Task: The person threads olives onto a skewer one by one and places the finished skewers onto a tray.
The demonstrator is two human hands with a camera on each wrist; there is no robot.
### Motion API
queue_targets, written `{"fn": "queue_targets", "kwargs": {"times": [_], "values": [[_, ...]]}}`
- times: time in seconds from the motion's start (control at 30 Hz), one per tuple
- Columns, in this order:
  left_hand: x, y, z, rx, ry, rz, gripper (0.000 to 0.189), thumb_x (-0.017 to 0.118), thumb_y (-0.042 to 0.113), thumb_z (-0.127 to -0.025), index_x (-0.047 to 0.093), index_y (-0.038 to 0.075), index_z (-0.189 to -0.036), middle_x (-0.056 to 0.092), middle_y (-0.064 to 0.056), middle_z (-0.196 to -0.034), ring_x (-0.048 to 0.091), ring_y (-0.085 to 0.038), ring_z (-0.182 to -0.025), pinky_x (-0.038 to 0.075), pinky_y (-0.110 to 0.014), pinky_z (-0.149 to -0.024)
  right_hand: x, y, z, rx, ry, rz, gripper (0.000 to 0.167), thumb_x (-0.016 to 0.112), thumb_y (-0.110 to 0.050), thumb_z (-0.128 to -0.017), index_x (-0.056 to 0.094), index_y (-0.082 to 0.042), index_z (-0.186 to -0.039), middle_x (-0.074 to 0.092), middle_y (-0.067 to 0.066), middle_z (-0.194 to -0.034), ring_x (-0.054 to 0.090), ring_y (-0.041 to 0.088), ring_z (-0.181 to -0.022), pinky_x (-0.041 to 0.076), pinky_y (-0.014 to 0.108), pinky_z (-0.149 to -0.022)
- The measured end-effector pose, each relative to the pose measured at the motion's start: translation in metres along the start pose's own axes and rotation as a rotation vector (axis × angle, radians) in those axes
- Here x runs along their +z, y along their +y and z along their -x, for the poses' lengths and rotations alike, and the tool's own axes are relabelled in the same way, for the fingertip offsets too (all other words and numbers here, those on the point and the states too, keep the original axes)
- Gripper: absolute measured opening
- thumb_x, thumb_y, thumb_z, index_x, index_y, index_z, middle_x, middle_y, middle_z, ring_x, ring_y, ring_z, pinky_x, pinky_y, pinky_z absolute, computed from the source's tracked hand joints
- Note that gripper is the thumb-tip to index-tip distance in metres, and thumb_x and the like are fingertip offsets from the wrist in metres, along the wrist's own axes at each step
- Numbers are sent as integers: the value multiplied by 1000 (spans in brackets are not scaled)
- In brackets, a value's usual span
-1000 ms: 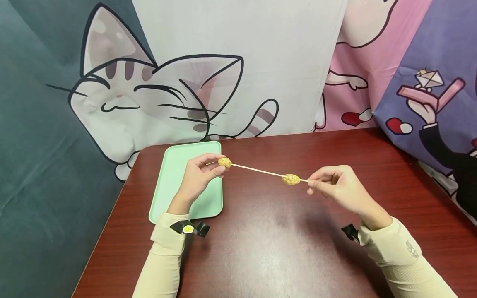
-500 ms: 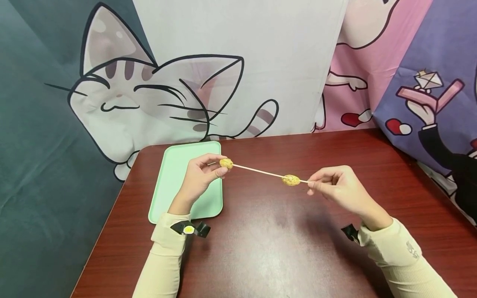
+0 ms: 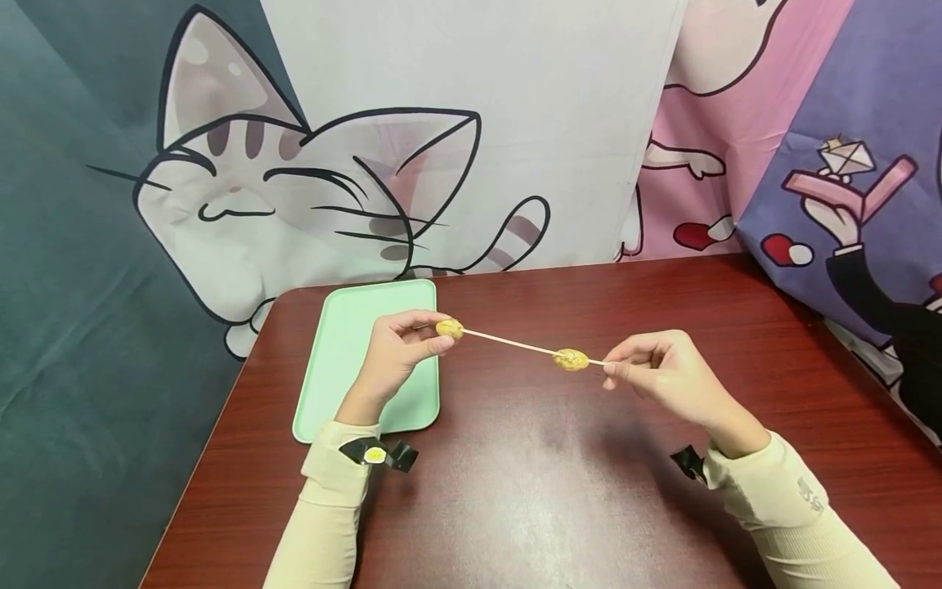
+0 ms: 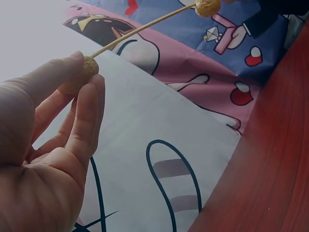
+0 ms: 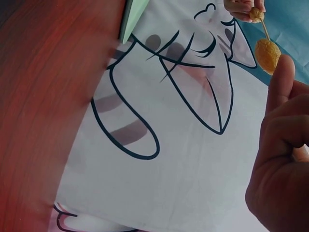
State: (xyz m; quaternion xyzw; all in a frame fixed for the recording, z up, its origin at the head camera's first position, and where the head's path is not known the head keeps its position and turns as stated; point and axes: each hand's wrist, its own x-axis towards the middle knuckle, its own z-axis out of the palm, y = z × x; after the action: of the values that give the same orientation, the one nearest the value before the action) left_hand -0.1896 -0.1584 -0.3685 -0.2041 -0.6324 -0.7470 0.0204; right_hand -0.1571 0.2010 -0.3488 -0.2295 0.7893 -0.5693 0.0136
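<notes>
A thin wooden skewer (image 3: 508, 341) is held in the air over the table, sloping slightly down to the right in the head view. My left hand (image 3: 401, 352) pinches a yellow, mottled oval piece (image 3: 450, 329) at the skewer's left end between thumb and fingers. Another such oval piece (image 3: 571, 360) is threaded near the other end. Just beyond it, my right hand (image 3: 658, 372) pinches the skewer's right tip. The left wrist view shows the skewer meeting the left oval piece (image 4: 82, 77); how deep it goes in is hidden. The right-hand piece (image 5: 267, 54) appears close to my right fingertips.
A light green tray (image 3: 412, 409) lies on the table's left side, under and behind my left hand. The dark red wooden table (image 3: 515, 491) has a cloth backdrop (image 3: 574, 123) with cartoon prints along its far edge.
My left hand with its oval piece has shifted slightly right and down. My right hand has moved a little left, so the two oval pieces are slightly closer together.
</notes>
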Motion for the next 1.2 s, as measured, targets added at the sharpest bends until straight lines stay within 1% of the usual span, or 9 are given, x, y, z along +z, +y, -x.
{"fn": "queue_targets", "kwargs": {"times": [0.13, 0.27, 0.37, 0.5, 0.73, 0.83, 0.97, 1.07, 1.2], "values": [[1, -1, 0, -2, 0, 3, 33, 72, -15, -79, 75, 11, -99, 74, -4, -94, 71, -13, -85, 59, -25, -76, 1, 0, -1, 6, -5, -6, 7, 66, 8, -87, 71, 2, -86, 70, 10, -67, 31, 5, -42, 20, 33, -32], [2, -1, 0, -3, 2, 9, 32, 73, -14, -79, 75, 12, -99, 74, -3, -93, 71, -12, -83, 59, -23, -72, 1, 0, -2, 10, -11, -16, 7, 67, 7, -87, 71, 2, -87, 71, 10, -67, 32, 6, -41, 21, 33, -32], [3, -2, 0, -2, 4, 28, 35, 72, -15, -78, 76, 15, -97, 74, -2, -91, 70, -11, -81, 59, -22, -69, 2, 0, -2, 9, -9, -10, 6, 67, 7, -87, 71, 2, -87, 71, 9, -67, 33, 5, -42, 22, 33, -32], [6, -4, 0, -3, 5, 57, 41, 69, -19, -77, 77, 18, -94, 74, -1, -91, 70, -9, -81, 58, -20, -69, 2, 0, -3, 8, -10, 7, 6, 68, 6, -87, 72, 2, -87, 71, 6, -67, 35, 2, -45, 23, 33, -33], [9, -6, 0, -21, -5, 62, 42, 68, -20, -76, 77, 18, -91, 73, -1, -91, 69, -9, -79, 58, -21, -67, 2, 2, -3, 3, -24, 22, 7, 68, 6, -87, 72, 0, -87, 71, 7, -68, 33, 2, -46, 22, 32, -34], [9, -6, 0, -22, -13, 64, 42, 69, -20, -77, 77, 18, -91, 73, -1, -90, 69, -9, -79, 58, -21, -68, 3, 2, -2, 1, -26, 22, 7, 68, 6, -87, 72, 0, -87, 71, 8, -68, 32, 0, -46, 22, 31, -34], [9, -7, 1, -15, -19, 89, 41, 68, -20, -77, 77, 18, -91, 73, -1, -91, 69, -9, -81, 58, -21, -69, 5, 2, -3, -1, -31, 13, 7, 68, 6, -87, 72, 0, -86, 70, 12, -68, 32, 0, -46, 22, 32, -33], [10, -8, 1, -15, -26, 116, 42, 67, -22, -76, 78, 17, -90, 73, -1, -93, 69, -10, -82, 58, -21, -71, 5, 2, -3, 1, -34, 3, 8, 68, 5, -88, 72, -1, -86, 70, 15, -68, 33, 1, -45, 22, 32, -33], [13, -10, 2, -15, -31, 138, 45, 63, -24, -75, 78, 17, -88, 72, 0, -94, 69, -10, -84, 58, -20, -73, 6, 2, -3, 4, -33, -1, 8, 67, 6, -88, 72, 0, -85, 70, 14, -68, 32, 2, -44, 22, 32, -33]]}}
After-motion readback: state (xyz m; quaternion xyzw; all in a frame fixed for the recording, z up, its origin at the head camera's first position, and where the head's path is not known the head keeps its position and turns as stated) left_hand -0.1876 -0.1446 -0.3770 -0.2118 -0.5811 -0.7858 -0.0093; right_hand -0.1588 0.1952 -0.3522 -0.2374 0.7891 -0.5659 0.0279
